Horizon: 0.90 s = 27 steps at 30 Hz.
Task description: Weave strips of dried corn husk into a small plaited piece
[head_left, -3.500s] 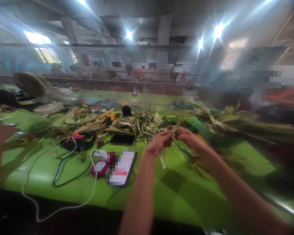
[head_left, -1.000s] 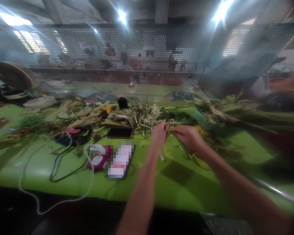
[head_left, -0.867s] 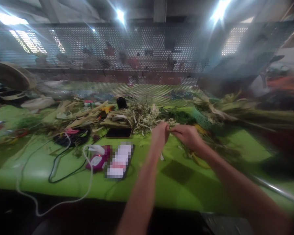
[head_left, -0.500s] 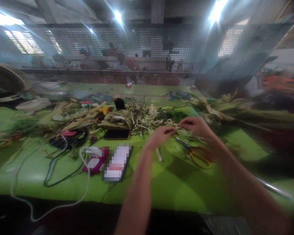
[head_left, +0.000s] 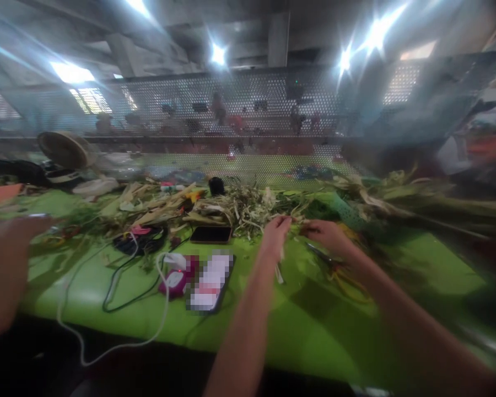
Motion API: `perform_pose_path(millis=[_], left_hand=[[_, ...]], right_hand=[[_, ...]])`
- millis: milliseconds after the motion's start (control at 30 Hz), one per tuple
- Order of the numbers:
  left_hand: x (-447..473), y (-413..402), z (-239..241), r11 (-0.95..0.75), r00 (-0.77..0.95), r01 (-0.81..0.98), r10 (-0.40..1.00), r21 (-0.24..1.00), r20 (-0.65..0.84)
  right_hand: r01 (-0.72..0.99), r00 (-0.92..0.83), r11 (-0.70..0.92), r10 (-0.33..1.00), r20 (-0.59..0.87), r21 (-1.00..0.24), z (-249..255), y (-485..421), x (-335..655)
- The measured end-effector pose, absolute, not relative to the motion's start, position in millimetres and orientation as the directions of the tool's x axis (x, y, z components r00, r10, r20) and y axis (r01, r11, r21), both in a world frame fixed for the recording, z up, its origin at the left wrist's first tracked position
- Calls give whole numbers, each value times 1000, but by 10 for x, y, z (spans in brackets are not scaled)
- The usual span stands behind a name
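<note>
My left hand (head_left: 275,236) is closed in a pinch, with a pale dried plant strip (head_left: 279,271) sticking out below it toward me. Just to its right, my right hand (head_left: 325,234) has its fingers drawn together. Blur hides whatever lies between those fingertips. Under my right wrist lie scissors (head_left: 349,284) with yellow-orange handles, their blades pointing away to the left. Beyond both hands spreads a heap of dry plant strips and husks (head_left: 248,207).
On the green tabletop (head_left: 297,331) lie a dark phone (head_left: 210,234), a lit phone (head_left: 210,282) and a purple power block (head_left: 177,281) with a white cable. Another person's hand (head_left: 8,259) reaches in at left. A perforated metal screen (head_left: 248,121) stands behind.
The view has swung left and up. My hands have moved slightly apart. Another person's arm has appeared at the left edge.
</note>
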<state>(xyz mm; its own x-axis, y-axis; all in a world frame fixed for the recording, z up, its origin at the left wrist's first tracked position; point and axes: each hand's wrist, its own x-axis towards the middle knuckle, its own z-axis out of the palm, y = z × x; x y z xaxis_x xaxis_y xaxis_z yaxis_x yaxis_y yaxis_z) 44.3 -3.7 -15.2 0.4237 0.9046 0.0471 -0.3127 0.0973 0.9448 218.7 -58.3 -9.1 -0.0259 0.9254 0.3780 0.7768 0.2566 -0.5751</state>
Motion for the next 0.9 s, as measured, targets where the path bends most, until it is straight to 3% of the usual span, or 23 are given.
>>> perform_pose_path(millis=[67,133,233,300,367,433,600,733,800,900], left_hand=[[447,-21,-168,94,390,-315,920,944,39],[457,-4,-192,78,379,-306,924,949,46],[490,9,-238,48,385,-293,920,955,72],[516,19,-275,45,381,-297,921,954,75],[533,41,-310,47,368,-296,927,954,68],[538,69,-337,52,369,-289,927,956,61],[515,65,-330,146,444,-330,896,933,17],[506,24,-292,209,514,-371,857,905,13],[507,26,-287,101,483,-316,873,943,68],[506,29,-281,-212,380,-185,885,960,269]], right_hand=[[787,23,256,897,441,-561,-40,-579,2227],[718,139,221,884,447,-660,21,-595,2183],[376,222,112,953,207,-920,87,-625,1999],[149,174,35,983,61,-988,106,-628,1879],[50,148,-11,989,-4,-999,111,-609,1813],[84,179,11,984,26,-996,104,-566,1805],[328,245,175,933,262,-928,54,-397,1876],[375,248,176,927,282,-910,87,-301,1927],[408,266,127,931,250,-904,124,-281,1956],[394,287,66,939,191,-917,144,-269,1995]])
